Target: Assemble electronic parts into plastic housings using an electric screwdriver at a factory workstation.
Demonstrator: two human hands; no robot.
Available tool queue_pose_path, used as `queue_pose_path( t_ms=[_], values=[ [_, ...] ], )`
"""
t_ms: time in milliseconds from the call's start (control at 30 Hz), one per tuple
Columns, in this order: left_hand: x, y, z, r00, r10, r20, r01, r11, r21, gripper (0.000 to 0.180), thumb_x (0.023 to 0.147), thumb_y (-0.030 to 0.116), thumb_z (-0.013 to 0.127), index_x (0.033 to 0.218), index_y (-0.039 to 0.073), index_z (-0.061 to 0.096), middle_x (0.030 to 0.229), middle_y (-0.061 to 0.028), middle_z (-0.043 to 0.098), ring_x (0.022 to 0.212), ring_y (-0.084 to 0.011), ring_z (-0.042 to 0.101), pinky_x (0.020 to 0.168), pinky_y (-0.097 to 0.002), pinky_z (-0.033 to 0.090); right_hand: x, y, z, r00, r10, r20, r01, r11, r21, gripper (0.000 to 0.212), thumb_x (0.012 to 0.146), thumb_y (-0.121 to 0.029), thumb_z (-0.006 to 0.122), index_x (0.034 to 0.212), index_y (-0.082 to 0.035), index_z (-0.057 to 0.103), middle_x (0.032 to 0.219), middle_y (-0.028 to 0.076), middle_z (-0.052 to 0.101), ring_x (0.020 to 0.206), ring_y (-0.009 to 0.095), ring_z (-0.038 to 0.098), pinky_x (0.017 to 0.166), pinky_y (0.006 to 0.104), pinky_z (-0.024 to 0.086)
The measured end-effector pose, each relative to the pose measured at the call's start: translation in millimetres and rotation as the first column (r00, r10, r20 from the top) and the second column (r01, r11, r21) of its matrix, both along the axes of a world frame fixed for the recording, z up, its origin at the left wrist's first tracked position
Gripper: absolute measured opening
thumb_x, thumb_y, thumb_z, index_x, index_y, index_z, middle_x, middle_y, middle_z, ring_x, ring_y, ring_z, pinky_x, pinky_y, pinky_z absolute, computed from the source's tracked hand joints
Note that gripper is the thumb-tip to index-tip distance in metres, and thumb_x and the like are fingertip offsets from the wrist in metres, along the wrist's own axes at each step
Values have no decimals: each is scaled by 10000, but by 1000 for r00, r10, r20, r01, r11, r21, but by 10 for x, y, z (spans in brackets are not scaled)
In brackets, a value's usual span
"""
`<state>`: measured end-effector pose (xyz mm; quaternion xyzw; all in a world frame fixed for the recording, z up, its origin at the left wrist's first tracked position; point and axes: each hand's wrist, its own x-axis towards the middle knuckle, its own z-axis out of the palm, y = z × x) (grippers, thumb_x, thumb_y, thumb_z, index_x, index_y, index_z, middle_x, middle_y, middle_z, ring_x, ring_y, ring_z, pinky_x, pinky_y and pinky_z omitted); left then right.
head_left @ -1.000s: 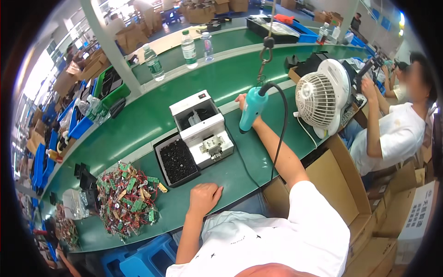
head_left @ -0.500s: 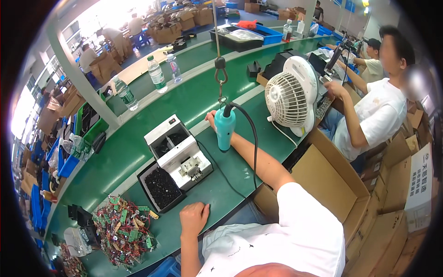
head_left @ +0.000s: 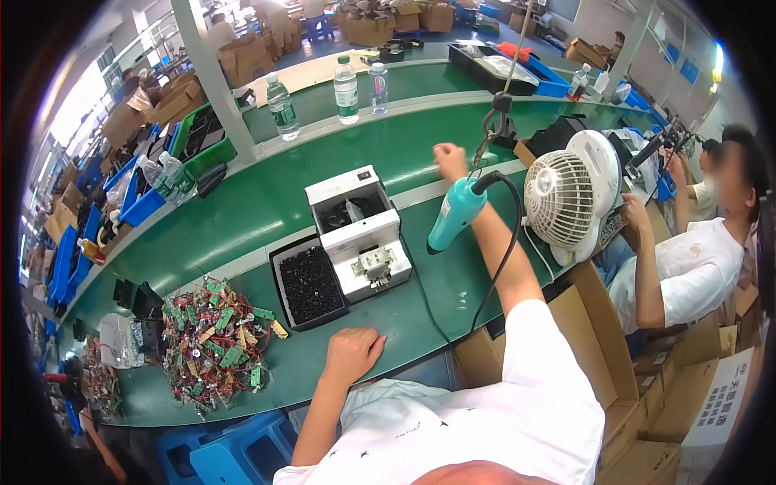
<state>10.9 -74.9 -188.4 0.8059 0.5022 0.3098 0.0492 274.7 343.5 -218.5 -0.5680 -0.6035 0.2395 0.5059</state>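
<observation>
My left hand (head_left: pixel 354 354) rests closed on the green bench's front edge, its fingers curled under and nothing showing in it. My right hand (head_left: pixel 451 162) is stretched out over the belt, with curled fingers; whatever may be in them is hidden. In front of my right forearm hangs a teal electric screwdriver (head_left: pixel 457 214), tilted and held by neither hand. Between my hands stands a white screw feeder (head_left: pixel 360 234) with dark screws in its open top. Beside it sits a black tray (head_left: pixel 283 295) of small black screws.
A tangled heap of green circuit boards and wires (head_left: pixel 217 347) lies at the left. A white fan (head_left: pixel 566 198) stands at the right, near a seated co-worker (head_left: pixel 687 259). Bottles (head_left: pixel 346 93) line the far ledge. An open carton (head_left: pixel 594 343) stands by my right side.
The view has turned, shifting the bench things right and upward. My right hand has reached farther out over the belt. The hanging screwdriver has gone from upright to tilted. My left hand stays on the edge.
</observation>
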Motion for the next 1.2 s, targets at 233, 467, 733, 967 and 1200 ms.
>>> queue_pose_path(
  t_ms=[233, 467, 733, 967, 1200],
  values=[
    [-97, -17, -66, 993, 110, -32, -111, 993, -31, 231, 782, 159, 629, 613, 92, 485, 576, -34, 564, 507, -242, 538, 531, -318, 443, -33, 574, 293, 840, -485, 243, 397, 855, 333, 298, 784, -265, 554, 1029, -143, 671, 1198, 190, 430, 835, 329, 554, 775, 429, 470],
    [-135, -115, -151, 998, 70, 2, -70, 997, -13, 213, 799, 177, 614, 632, 97, 508, 587, -38, 569, 534, -246, 562, 534, -314, 455, 90, -305, 840, 960, -266, 90, 187, 846, 500, 250, 837, -215, 536, 1022, -86, 646, 1071, 149, 504, 819, 277, 555, 767, 368, 455],
    [-108, -48, -296, 998, 35, -51, -33, 999, 39, 170, 810, 192, 604, 691, 99, 526, 643, -47, 603, 580, -243, 584, 571, -319, 469, 297, -1359, 1377, 937, -337, -90, 317, 715, 624, 204, 899, -157, 516, 1014, -22, 617, 927, 102, 588, 800, 216, 556, 757, 298, 439],
    [-164, -217, 32, 998, -63, -11, 64, 983, 172, 148, 815, 211, 603, 815, 77, 539, 835, -54, 616, 731, -207, 575, 655, -296, 466, 745, -3307, 1792, 8, -999, -35, 212, -33, 977, 242, 903, -229, 496, 1055, -87, 619, 972, 48, 572, 835, 222, 511, 719, 384, 417],
    [-50, -574, 883, 922, -36, 386, -252, 702, 667, 154, 816, 184, 592, 924, 81, 555, 893, -63, 566, 739, -177, 511, 677, -278, 435, -515, -4170, 1897, 570, 298, 765, -803, 396, 444, 100, 703, -158, 644, 783, -197, 595, 936, 17, 564, 674, 187, 484, 589, 307, 411]
  ],
)
